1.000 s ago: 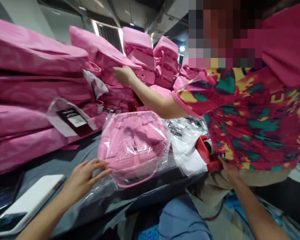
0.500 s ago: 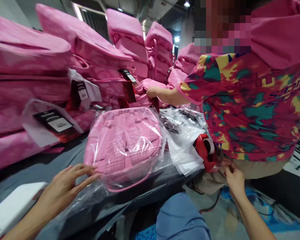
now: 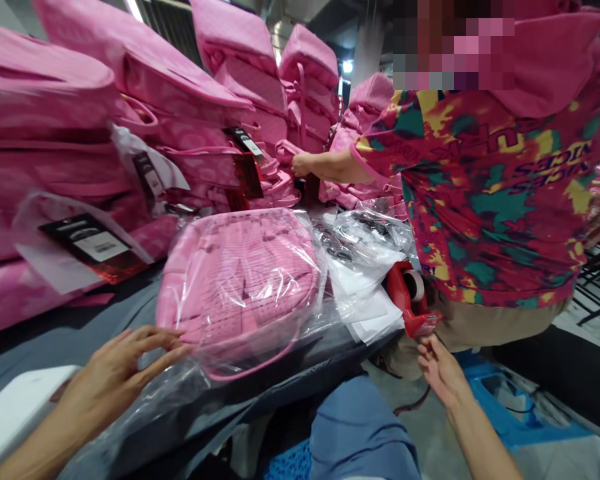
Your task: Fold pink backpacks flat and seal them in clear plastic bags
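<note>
A pink bag (image 3: pixel 240 280) lies on the dark-covered table inside a clear plastic bag (image 3: pixel 305 327); its pink strap shows along the near edge. At its near left corner, my left hand (image 3: pixel 135 357) has thumb and fingertips together on the loose plastic. A red tape dispenser (image 3: pixel 403 293) with a roll of tape (image 3: pixel 414 285) sits at the table's right edge. Just below its front end is my right hand (image 3: pixel 439 367), palm partly up, with thumb and index finger pinched together. Whatever is between those fingertips is too small to make out.
Tall stacks of pink bags (image 3: pixel 45 167) with black-and-red tags (image 3: pixel 93 243) line the back and left. A co-worker (image 3: pixel 485 200) stands at right, one hand (image 3: pixel 303 165) on the pile. Plastic packets (image 3: pixel 375 230), white sheets (image 3: pixel 375 313) and a white object (image 3: pixel 20 407) lie on the table.
My right hand has moved down and left, with its palm turned more upward, beneath the dispenser's front. My left hand stays at the plastic. The view has shifted slightly.
</note>
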Demonstrator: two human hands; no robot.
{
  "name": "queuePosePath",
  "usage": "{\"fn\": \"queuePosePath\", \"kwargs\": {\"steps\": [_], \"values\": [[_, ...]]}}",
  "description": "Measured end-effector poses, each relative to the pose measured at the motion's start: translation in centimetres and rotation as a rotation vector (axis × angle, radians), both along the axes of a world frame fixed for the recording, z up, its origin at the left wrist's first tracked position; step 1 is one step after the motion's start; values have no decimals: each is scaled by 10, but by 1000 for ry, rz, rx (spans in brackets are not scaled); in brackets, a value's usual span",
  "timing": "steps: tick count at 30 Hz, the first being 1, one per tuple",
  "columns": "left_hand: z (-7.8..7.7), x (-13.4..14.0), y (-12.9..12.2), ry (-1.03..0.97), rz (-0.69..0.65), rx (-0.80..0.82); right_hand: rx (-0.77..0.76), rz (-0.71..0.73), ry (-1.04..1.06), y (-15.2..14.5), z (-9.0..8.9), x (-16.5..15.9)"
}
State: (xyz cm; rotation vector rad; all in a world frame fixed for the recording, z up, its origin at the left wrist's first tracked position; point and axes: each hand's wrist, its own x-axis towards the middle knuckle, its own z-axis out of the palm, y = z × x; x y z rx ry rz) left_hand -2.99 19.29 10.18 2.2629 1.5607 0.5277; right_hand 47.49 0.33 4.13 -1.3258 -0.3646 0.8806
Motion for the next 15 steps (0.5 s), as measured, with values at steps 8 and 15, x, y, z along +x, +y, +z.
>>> {"fn": "queuePosePath", "kwargs": {"steps": [8,15], "values": [[0,14,-14,-94,-8,60,66,1083,-39,25,42,-151],[4,24,-9,-110,64,25,505,1880,-1306,125,136,-227]]}}
